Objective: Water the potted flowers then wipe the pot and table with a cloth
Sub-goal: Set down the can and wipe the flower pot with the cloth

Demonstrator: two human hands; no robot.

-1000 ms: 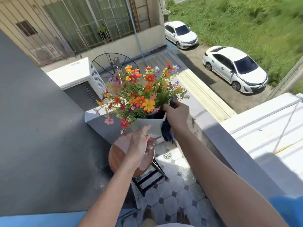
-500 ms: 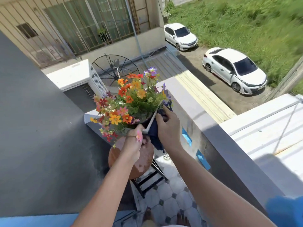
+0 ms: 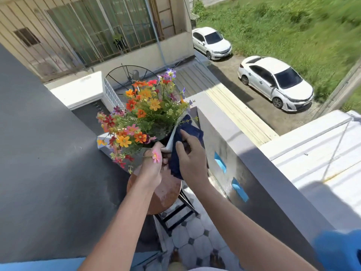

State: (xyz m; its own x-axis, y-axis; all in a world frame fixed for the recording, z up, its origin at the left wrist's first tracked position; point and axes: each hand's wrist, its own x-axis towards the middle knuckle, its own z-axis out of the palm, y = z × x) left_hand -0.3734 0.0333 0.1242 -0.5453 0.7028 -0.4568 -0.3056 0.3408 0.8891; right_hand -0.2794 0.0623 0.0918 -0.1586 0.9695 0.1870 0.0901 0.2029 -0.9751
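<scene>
Below us lies a narrow balcony with a pale tiled floor (image 3: 197, 239), a dark grey wall (image 3: 48, 163) filling the left of the frame and a grey parapet (image 3: 230, 137) running from centre toward the lower right. Beyond the parapet, in the upper right, two white cars (image 3: 273, 83) stand on a dirt strip beside grass.

At the middle of the frame we hold a white pot (image 3: 172, 138) of mixed orange, red, pink and purple flowers (image 3: 142, 114), tilted so the blooms lean toward the upper left. It sits above a round brown counter (image 3: 164, 194) on black legs; whether the pot touches that top, we cannot tell.

Our left hand (image 3: 152, 169) grips the pot's near lower corner, its fingers (image 3: 159, 148) curled around the edge, with a pink bloom lying over the knuckles. Our right hand (image 3: 190, 159) presses a dark blue cloth (image 3: 185, 133) against the pot's right side, fingers bent over the fabric and holding it bunched; part of the cloth hangs down beneath the palm. The two hands are just beside each other.
</scene>
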